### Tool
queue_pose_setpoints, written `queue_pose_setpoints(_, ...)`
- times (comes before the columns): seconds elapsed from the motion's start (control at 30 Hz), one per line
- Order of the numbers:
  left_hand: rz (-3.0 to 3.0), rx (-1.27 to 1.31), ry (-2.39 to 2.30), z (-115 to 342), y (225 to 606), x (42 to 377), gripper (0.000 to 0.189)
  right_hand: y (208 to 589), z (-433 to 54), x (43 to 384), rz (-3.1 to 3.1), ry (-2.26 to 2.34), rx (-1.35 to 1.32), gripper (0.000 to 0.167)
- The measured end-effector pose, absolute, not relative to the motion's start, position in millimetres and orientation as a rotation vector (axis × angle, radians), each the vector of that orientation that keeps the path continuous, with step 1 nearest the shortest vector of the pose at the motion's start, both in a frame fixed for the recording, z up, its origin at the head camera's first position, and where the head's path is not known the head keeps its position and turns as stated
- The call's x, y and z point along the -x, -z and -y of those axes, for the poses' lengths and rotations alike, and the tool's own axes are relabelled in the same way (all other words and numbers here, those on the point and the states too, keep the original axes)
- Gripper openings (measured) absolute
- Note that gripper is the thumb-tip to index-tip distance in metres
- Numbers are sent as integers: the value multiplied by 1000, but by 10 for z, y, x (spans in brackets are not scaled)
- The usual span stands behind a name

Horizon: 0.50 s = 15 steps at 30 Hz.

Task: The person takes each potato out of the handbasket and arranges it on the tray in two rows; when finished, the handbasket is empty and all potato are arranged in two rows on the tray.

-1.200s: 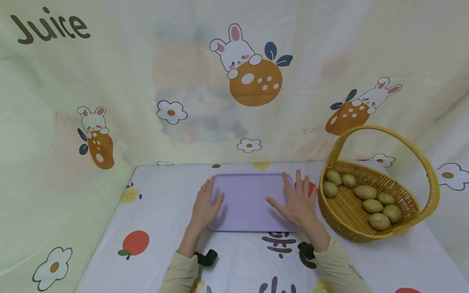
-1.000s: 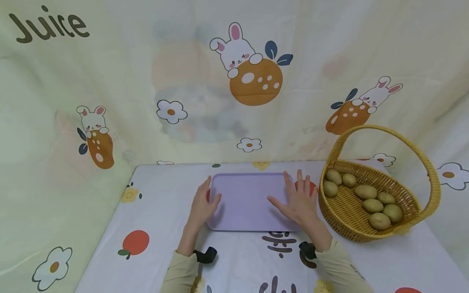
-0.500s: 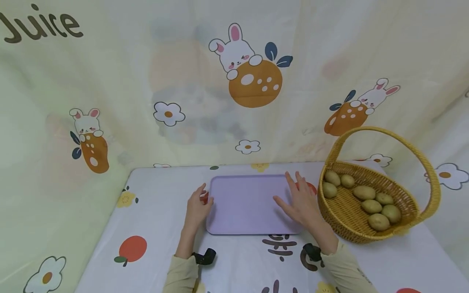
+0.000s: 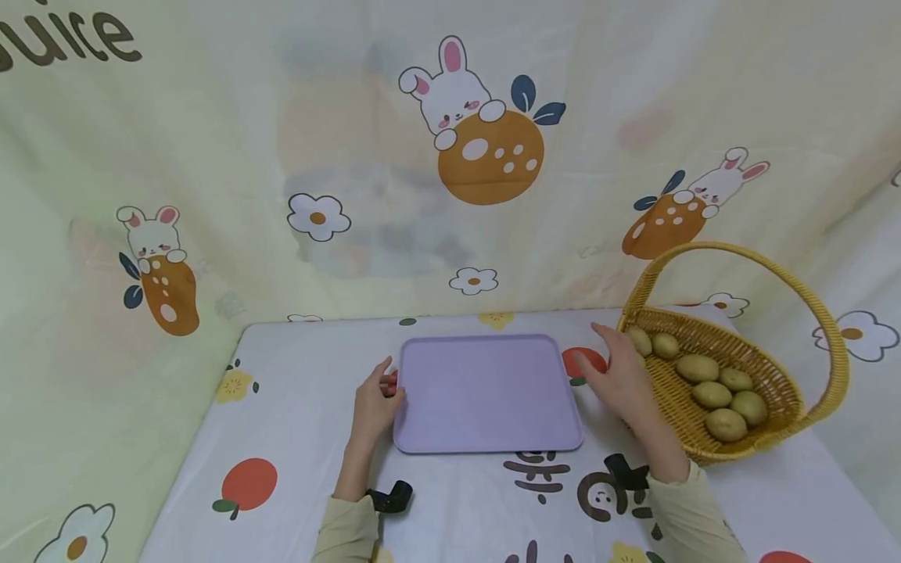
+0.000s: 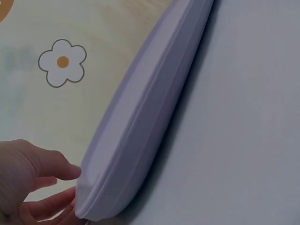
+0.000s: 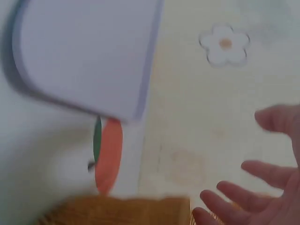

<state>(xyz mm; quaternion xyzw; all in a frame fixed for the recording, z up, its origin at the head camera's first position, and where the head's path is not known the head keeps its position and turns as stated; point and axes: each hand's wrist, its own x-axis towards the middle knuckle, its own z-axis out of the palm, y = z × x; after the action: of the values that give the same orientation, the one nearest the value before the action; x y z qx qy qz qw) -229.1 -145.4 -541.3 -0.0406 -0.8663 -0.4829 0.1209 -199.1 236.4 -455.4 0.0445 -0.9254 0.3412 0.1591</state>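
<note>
A lilac tray (image 4: 486, 391) lies flat in the middle of the table. My left hand (image 4: 380, 395) rests against its left rim with relaxed fingers; in the left wrist view the tray's rim (image 5: 140, 140) runs up from my fingers (image 5: 42, 197). My right hand (image 4: 612, 367) hovers with its fingers spread between the tray and a wicker basket (image 4: 704, 446), near the basket's left rim, and holds nothing. Several potatoes (image 4: 697, 367) lie in the basket. In the blurred right wrist view my spread fingers (image 6: 262, 187) are beside the tray (image 6: 89, 56) and the basket (image 6: 117, 211).
The basket's tall handle (image 4: 774, 270) arches over the potatoes. A printed cloth covers the table (image 4: 296, 438) and hangs as a backdrop (image 4: 450, 195) behind and at both sides. Black straps sit on both wrists.
Both hands slid off the tray's surface. The left went to the tray's left rim. The right moved to the right, toward the basket. The head view shifted slightly.
</note>
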Motion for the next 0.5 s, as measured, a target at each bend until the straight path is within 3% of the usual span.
queue_pose_setpoints(0.27,2541,137,1408,1468,5449,2289,58,4621,-2944,2010,2651,-927,134,49)
queue_pose_setpoints(0.5,2535,139,1381,1454,5426,2313,57,4748,-3138,2039,2814,-864,235,51)
